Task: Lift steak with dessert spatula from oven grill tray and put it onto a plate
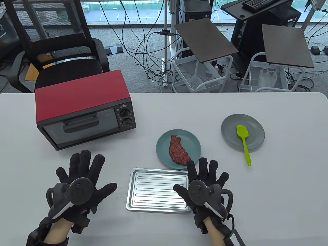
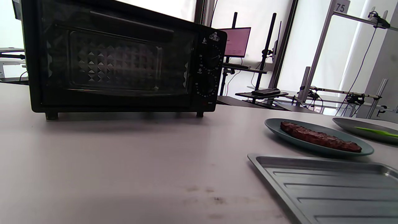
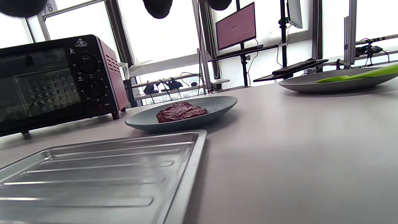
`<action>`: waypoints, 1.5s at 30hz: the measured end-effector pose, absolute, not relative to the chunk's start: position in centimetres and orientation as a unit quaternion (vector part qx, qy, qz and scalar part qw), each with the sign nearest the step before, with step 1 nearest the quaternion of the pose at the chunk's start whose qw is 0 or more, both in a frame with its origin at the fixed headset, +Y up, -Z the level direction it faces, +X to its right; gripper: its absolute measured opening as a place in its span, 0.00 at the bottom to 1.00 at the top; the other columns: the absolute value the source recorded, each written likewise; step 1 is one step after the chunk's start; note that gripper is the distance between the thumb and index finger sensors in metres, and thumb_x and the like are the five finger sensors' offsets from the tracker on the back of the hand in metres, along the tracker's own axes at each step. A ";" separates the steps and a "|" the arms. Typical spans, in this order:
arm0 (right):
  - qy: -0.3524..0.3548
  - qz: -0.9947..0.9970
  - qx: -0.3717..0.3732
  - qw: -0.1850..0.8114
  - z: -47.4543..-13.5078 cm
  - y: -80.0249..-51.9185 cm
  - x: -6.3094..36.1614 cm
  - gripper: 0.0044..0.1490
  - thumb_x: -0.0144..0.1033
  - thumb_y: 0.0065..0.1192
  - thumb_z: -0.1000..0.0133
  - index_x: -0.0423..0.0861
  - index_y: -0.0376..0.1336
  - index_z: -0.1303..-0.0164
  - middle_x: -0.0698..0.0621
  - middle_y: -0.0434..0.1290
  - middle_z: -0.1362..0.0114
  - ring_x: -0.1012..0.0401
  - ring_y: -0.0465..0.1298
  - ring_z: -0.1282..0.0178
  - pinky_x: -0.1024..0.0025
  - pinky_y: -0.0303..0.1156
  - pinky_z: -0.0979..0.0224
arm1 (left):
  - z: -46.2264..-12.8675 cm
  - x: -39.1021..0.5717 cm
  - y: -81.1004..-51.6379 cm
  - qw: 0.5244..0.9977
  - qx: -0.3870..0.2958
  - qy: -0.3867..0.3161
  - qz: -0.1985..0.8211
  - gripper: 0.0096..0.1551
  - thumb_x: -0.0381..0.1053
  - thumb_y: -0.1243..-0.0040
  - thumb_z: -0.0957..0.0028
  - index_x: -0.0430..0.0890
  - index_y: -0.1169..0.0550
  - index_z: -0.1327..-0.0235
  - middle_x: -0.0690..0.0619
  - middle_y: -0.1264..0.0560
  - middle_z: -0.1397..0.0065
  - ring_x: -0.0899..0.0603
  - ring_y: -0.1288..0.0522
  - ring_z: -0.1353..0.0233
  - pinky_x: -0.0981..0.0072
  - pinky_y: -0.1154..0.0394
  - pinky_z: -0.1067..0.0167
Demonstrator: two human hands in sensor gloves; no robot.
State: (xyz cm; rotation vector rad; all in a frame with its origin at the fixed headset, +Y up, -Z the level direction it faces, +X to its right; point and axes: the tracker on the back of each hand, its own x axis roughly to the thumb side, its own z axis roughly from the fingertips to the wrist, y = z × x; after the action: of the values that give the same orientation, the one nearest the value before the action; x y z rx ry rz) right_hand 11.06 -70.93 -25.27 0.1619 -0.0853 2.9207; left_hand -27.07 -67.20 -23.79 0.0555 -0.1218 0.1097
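The steak (image 1: 178, 150) (image 2: 320, 136) (image 3: 181, 111) lies on a teal plate (image 1: 164, 143) (image 2: 273, 127) (image 3: 214, 105) in the middle of the table. In front of it sits the silver oven grill tray (image 1: 157, 191) (image 2: 329, 189) (image 3: 93, 174), bare. A green dessert spatula (image 1: 244, 141) (image 2: 376, 132) (image 3: 357, 76) rests on a grey plate (image 1: 230, 128) (image 2: 345, 123) (image 3: 304, 84) to the right. My left hand (image 1: 82, 176) lies flat on the table left of the tray, fingers spread, holding nothing. My right hand (image 1: 205, 179) lies flat at the tray's right edge, fingertips (image 3: 158, 7) straight, thumb over the tray rim.
A red toaster oven (image 1: 84, 109) (image 2: 124, 59) (image 3: 59, 77) with its door closed stands at the back left of the white table (image 1: 282, 192). Beyond the far edge are a black chair (image 1: 64, 59), side tables and cables.
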 end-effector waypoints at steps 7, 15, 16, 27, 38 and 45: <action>-0.038 0.991 0.070 0.108 -24.8 -70.5 10.8 0.63 0.81 0.41 0.50 0.52 0.37 0.12 0.36 0.34 0.11 0.32 0.30 0.16 0.15 0.34 0.30 | -23.9 -25.6 -68.4 0.997 0.000 -0.068 0.039 0.67 0.99 0.68 0.66 0.68 0.68 0.21 0.52 0.73 0.11 0.28 0.67 0.10 0.13 0.60 0.32; -0.041 0.991 0.082 0.097 -24.5 -70.3 10.4 0.65 0.81 0.40 0.50 0.51 0.36 0.12 0.35 0.33 0.11 0.32 0.30 0.16 0.15 0.34 0.30 | -24.7 -24.8 -70.4 0.998 -0.025 -0.059 -0.006 0.67 0.98 0.68 0.66 0.68 0.71 0.22 0.53 0.75 0.12 0.29 0.69 0.10 0.13 0.61 0.32; -0.041 0.991 0.083 0.095 -24.5 -70.3 10.4 0.65 0.81 0.40 0.50 0.51 0.36 0.12 0.35 0.33 0.11 0.32 0.30 0.16 0.15 0.33 0.30 | -24.7 -24.7 -70.6 0.998 -0.029 -0.061 -0.009 0.66 0.98 0.68 0.66 0.68 0.71 0.22 0.53 0.75 0.12 0.29 0.69 0.10 0.13 0.61 0.32; -0.022 0.993 0.091 0.068 -24.9 -71.1 9.8 0.65 0.81 0.41 0.50 0.50 0.37 0.12 0.35 0.34 0.11 0.32 0.30 0.16 0.15 0.33 0.29 | -25.8 -26.5 -72.6 0.993 -0.082 -0.057 0.069 0.66 0.98 0.68 0.66 0.69 0.72 0.23 0.53 0.76 0.12 0.30 0.70 0.10 0.14 0.62 0.31; -0.005 0.994 0.100 0.049 -25.1 -71.7 9.2 0.64 0.80 0.41 0.50 0.50 0.37 0.12 0.35 0.33 0.11 0.33 0.30 0.16 0.15 0.33 0.29 | -25.7 -26.2 -73.2 0.990 -0.097 -0.075 0.069 0.66 0.97 0.65 0.65 0.70 0.72 0.24 0.55 0.77 0.13 0.31 0.75 0.12 0.14 0.64 0.31; 0.000 0.994 0.096 0.051 -25.2 -71.7 9.4 0.64 0.80 0.41 0.50 0.50 0.37 0.12 0.35 0.33 0.11 0.33 0.30 0.16 0.15 0.33 0.29 | -25.8 -26.0 -73.4 0.989 -0.110 -0.075 0.065 0.66 0.97 0.65 0.65 0.69 0.72 0.24 0.54 0.78 0.14 0.31 0.76 0.13 0.14 0.64 0.32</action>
State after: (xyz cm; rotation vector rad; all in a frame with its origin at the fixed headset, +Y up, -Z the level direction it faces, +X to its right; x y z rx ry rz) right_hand 9.40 -71.75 -25.23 0.2924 0.0003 3.0251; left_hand -25.97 -73.37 -25.83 -0.2204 -0.1511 0.1309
